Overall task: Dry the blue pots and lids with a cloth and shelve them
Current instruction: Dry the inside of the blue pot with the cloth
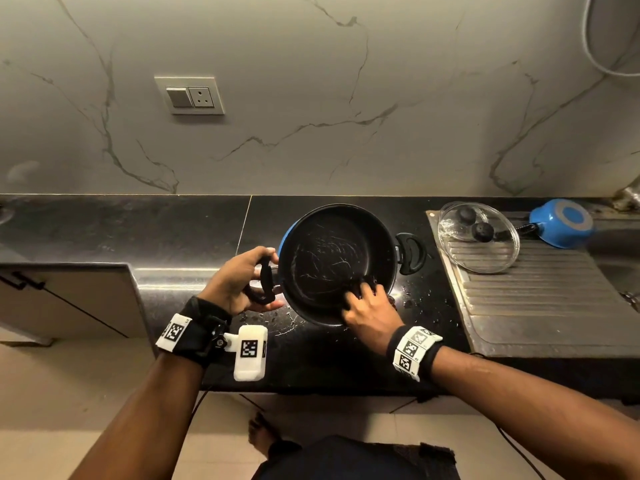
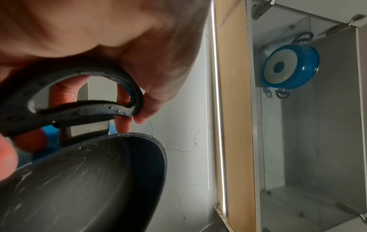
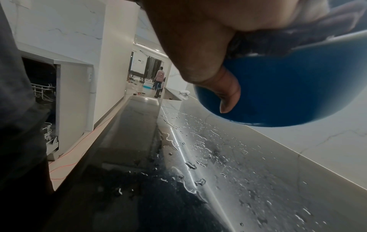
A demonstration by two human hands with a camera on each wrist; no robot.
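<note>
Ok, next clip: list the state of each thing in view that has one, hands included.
Large blue pot: upright, tilted toward the person, interior scratched.
Left hand: grips the pot's left handle.
Right hand: presses a dark cloth against the pot's near rim.
Glass lids: two, on the draining board.
Small blue pan: upside down on the board.
Countertop: wet, droplets near the pot.
Shelved blue pot: in the open cabinet.

Left hand (image 2: 139,51) grips pot handle (image 2: 79,100); blue pot (image 2: 292,66) shelved
</note>
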